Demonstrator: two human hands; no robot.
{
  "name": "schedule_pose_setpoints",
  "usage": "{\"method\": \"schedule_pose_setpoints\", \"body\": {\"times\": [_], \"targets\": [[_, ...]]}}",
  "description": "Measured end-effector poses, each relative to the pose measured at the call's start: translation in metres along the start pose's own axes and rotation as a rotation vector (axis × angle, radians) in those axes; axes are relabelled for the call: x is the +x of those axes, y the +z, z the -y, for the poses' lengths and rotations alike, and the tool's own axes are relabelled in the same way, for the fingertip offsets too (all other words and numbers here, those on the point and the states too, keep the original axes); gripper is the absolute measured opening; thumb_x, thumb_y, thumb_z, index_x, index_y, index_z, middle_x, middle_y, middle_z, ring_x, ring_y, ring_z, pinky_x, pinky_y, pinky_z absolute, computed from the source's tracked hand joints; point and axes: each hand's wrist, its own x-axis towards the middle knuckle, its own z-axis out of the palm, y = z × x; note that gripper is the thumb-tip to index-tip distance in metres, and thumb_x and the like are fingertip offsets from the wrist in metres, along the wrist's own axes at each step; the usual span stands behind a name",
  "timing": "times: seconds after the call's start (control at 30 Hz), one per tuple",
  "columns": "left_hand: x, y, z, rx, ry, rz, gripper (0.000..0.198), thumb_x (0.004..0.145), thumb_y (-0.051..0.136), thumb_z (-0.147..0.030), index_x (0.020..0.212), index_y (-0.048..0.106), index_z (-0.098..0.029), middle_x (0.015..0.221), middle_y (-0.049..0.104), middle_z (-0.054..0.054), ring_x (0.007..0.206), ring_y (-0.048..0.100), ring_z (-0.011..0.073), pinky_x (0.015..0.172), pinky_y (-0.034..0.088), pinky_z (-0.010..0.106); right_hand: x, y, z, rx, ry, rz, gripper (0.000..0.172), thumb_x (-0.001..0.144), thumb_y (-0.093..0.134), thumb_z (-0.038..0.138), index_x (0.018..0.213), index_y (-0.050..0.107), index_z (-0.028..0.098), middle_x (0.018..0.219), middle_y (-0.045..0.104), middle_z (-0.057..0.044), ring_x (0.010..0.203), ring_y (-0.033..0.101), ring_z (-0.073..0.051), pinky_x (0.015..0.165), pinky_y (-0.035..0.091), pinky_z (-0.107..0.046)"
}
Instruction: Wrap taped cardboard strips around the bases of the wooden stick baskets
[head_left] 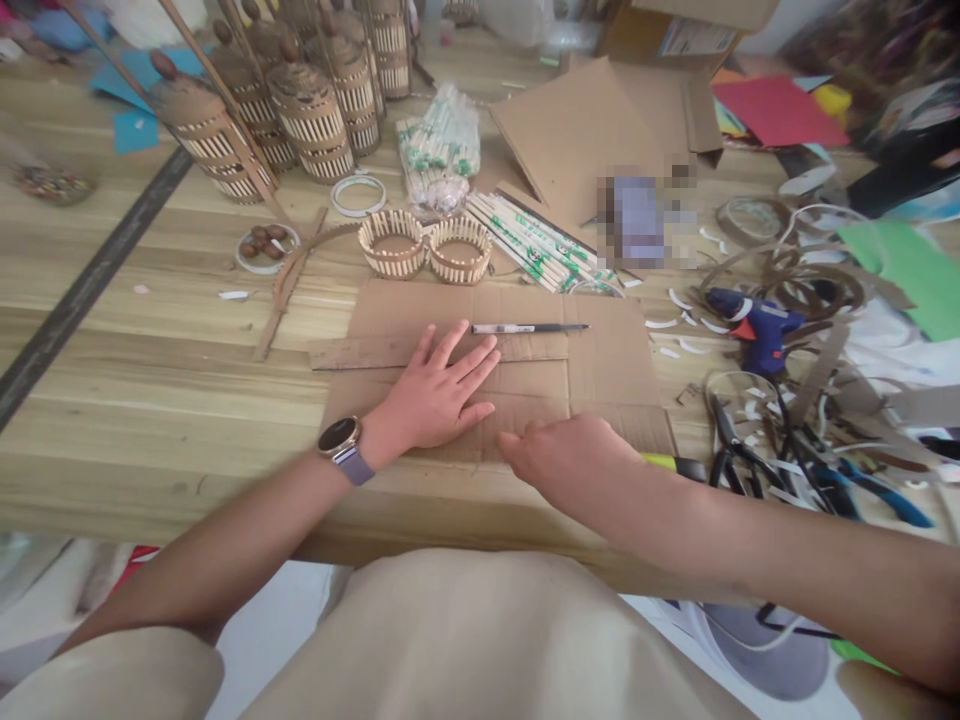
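Note:
A flat piece of brown cardboard (611,370) lies at the table's front edge. My left hand (446,390) is spread flat on it, fingers apart, with its fingertips across a long narrow cardboard strip (360,352). To the right, my right hand (559,455) is curled closed low over the sheet's near edge; whatever its fingers hold is hidden. A pen (529,328) rests on the cardboard beyond my left fingertips. Beside my right wrist, a yellow and black handle (675,465) shows in part.
Two joined stick rings (394,245) stand behind the sheet, near green-and-white wrapped sticks (536,240). Several lantern-like stick cylinders (307,120) stand back left. On the right lie a blue glue gun (772,335), pliers (885,490), strip coils and scraps. A metal ruler (90,285) lies left.

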Motion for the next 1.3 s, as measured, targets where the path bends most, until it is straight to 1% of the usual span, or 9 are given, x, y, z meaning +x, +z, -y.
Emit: {"method": "schedule_pose_setpoints", "body": {"times": [0.17,0.43,0.63,0.83,0.9,1.0,1.1,1.2,1.3], "targets": [[0.000,-0.001,0.000,0.007,-0.001,0.006,0.064,0.101,0.037,-0.051,0.151,0.036,-0.012,0.159,0.035,0.009,0.147,0.021,0.0423,0.116,0.015,0.068,-0.006,0.000,-0.004,0.006,0.032,0.051,0.038,0.075,0.054,-0.006,0.104,0.062,0.016,0.082,0.072,-0.008,0.066,0.073,-0.026,0.044,0.040,-0.026],[0.000,0.000,0.000,0.001,-0.006,0.005,0.063,0.100,0.038,-0.051,0.152,0.036,-0.014,0.158,0.037,0.009,0.148,0.020,0.0417,0.116,0.015,0.068,-0.008,0.001,-0.007,0.016,0.029,0.087,0.038,0.077,0.056,-0.006,0.107,0.062,0.016,0.084,0.072,-0.009,0.068,0.073,-0.026,0.047,0.042,-0.026],[0.000,-0.001,-0.001,-0.001,-0.010,0.003,0.064,0.100,0.039,-0.051,0.152,0.036,-0.014,0.157,0.038,0.010,0.147,0.021,0.0420,0.117,0.014,0.068,-0.015,0.008,-0.013,0.018,0.047,0.059,0.037,0.080,0.056,-0.005,0.109,0.062,0.016,0.084,0.073,-0.010,0.070,0.074,-0.027,0.048,0.043,-0.025],[-0.001,0.000,-0.001,-0.005,-0.008,-0.005,0.064,0.100,0.039,-0.051,0.152,0.036,-0.014,0.157,0.039,0.010,0.148,0.020,0.0417,0.116,0.014,0.068,-0.019,0.013,-0.016,0.015,0.065,0.071,0.035,0.082,0.056,-0.003,0.110,0.061,0.017,0.083,0.073,-0.009,0.070,0.074,-0.028,0.048,0.043,-0.026],[-0.001,0.000,-0.001,-0.008,-0.010,0.000,0.063,0.100,0.039,-0.051,0.152,0.036,-0.014,0.157,0.039,0.010,0.148,0.020,0.0418,0.117,0.013,0.068,-0.021,0.014,-0.018,0.009,0.080,0.061,0.033,0.084,0.054,-0.002,0.109,0.061,0.018,0.083,0.073,-0.010,0.071,0.074,-0.027,0.048,0.042,-0.025],[0.000,-0.001,-0.001,-0.012,-0.016,0.006,0.064,0.100,0.040,-0.051,0.152,0.036,-0.014,0.157,0.038,0.009,0.148,0.020,0.0417,0.117,0.013,0.067,-0.023,0.020,-0.021,-0.013,0.086,0.038,0.036,0.083,0.051,-0.003,0.110,0.062,0.018,0.081,0.073,-0.011,0.066,0.074,-0.026,0.046,0.036,-0.025],[0.000,-0.002,-0.002,-0.016,-0.017,0.003,0.063,0.100,0.042,-0.050,0.152,0.037,-0.015,0.157,0.039,0.010,0.148,0.020,0.0408,0.117,0.013,0.067,-0.025,0.030,-0.026,-0.008,0.083,0.015,0.034,0.083,0.051,-0.001,0.109,0.062,0.018,0.073,0.071,-0.007,0.061,0.072,-0.024,0.043,0.028,-0.024],[0.000,-0.001,-0.002,-0.016,-0.016,-0.001,0.062,0.100,0.042,-0.049,0.151,0.037,-0.015,0.156,0.040,0.011,0.148,0.020,0.0407,0.117,0.013,0.067,-0.027,0.040,-0.033,-0.006,0.065,-0.038,0.033,0.082,0.052,-0.001,0.107,0.062,0.018,0.069,0.070,-0.005,0.061,0.071,-0.021,0.046,0.029,-0.025],[0.000,-0.001,-0.002,-0.018,-0.014,-0.003,0.062,0.100,0.041,-0.049,0.151,0.037,-0.015,0.157,0.039,0.010,0.148,0.020,0.0412,0.117,0.013,0.067,-0.029,0.041,-0.041,-0.032,0.049,-0.107,0.029,0.084,0.054,0.002,0.107,0.062,0.017,0.066,0.069,-0.004,0.058,0.067,-0.018,0.050,0.031,-0.025]]}}
